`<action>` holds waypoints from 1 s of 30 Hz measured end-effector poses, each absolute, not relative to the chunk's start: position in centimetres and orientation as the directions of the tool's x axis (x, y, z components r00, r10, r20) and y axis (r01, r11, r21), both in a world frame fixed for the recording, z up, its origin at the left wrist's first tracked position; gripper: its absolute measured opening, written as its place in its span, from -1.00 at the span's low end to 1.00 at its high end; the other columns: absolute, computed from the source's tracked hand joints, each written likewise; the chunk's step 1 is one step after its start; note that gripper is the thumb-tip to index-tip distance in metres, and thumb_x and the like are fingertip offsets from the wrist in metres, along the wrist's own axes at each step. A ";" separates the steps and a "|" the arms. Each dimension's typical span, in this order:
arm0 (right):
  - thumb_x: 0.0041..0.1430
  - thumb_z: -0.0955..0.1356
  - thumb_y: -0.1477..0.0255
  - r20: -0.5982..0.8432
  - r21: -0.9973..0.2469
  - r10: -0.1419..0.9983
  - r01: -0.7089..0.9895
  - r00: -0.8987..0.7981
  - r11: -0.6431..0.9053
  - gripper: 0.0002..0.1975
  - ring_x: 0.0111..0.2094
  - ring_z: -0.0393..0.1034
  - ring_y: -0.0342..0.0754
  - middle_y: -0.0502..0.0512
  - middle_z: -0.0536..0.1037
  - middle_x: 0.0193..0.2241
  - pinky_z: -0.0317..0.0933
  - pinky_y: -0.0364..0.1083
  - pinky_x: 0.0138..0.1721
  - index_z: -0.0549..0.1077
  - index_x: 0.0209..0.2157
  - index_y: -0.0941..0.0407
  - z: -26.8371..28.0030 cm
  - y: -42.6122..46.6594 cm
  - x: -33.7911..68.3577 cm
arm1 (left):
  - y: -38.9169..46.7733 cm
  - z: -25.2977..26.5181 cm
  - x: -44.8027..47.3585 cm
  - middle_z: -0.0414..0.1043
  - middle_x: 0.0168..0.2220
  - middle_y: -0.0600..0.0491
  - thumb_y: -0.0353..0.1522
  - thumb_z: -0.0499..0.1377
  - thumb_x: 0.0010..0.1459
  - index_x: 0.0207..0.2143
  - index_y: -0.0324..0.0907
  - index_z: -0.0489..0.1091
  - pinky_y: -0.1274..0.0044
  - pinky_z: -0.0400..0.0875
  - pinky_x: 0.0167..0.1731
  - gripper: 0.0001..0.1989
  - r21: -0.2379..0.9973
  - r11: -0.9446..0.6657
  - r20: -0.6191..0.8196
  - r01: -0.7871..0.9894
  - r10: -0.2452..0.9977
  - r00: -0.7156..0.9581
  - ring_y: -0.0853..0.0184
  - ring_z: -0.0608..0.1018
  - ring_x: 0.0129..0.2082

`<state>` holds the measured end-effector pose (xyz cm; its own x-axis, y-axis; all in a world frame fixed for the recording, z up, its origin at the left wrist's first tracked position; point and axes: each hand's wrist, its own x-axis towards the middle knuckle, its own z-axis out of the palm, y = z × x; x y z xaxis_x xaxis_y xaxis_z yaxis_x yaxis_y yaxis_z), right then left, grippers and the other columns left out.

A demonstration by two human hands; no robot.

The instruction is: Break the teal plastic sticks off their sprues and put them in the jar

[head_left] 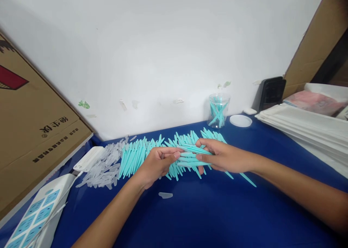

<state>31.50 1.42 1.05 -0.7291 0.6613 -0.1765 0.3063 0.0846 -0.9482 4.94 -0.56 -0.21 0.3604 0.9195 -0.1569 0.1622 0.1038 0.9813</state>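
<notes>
My right hand (223, 156) is closed around several slim turquoise eyebrow razors (194, 155), their pale tips pointing left. At those tips, the thumb and forefinger of my left hand (156, 164) are pinched together on what looks like a translucent blade cap, mostly hidden by the fingers. Beneath and behind both hands, a long row of turquoise razors (133, 157) lies on the blue table (206, 211). A heap of translucent caps (104, 166) is left of the row. One loose cap (165, 195) lies in front of my left hand.
A clear jar (219, 110) holding turquoise razors stands by the wall, beside a white round lid (240, 121). At left are a power strip (38, 213) with cables, a white flat device (88, 158) and a cardboard box (35, 125). White stacked sheets (307, 128) occupy the right.
</notes>
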 end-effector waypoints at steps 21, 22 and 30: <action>0.32 0.30 -0.10 -0.199 -0.942 0.770 0.334 -0.606 0.019 -0.52 -0.45 0.26 -0.14 0.01 0.58 -0.38 0.13 -0.17 -0.45 0.20 -0.20 0.03 1.5 1.8 31.5 | 0.4 -0.3 4.6 -0.03 -0.67 0.26 -0.22 0.13 0.27 -0.44 -0.17 0.29 0.65 -0.18 -0.74 -0.73 0.922 0.352 -0.325 -0.164 0.930 0.170 0.56 -0.06 -0.74; 0.31 0.31 -0.11 -0.206 -0.941 0.773 0.338 -0.600 0.012 -0.52 -0.41 0.29 -0.12 0.02 0.59 -0.37 0.15 -0.16 -0.43 0.20 -0.20 0.03 1.5 1.9 31.5 | 0.4 -0.2 4.6 0.00 -0.66 0.24 -0.26 0.10 0.24 -0.42 -0.18 0.30 0.65 -0.17 -0.74 -0.79 0.912 0.364 -0.330 -0.189 0.925 0.188 0.55 -0.06 -0.74; 0.32 0.33 -0.05 -0.195 -0.952 0.768 0.307 -0.610 0.002 -0.55 -0.58 0.08 -0.22 0.00 0.61 -0.38 -0.02 -0.19 -0.55 0.19 -0.22 0.04 1.3 2.1 31.6 | -0.4 0.4 5.2 0.09 -0.53 0.25 -0.44 0.18 0.13 -0.20 -0.13 0.28 0.67 -0.13 -0.70 -0.82 0.935 0.256 -0.208 -0.246 0.956 0.206 0.56 0.00 -0.69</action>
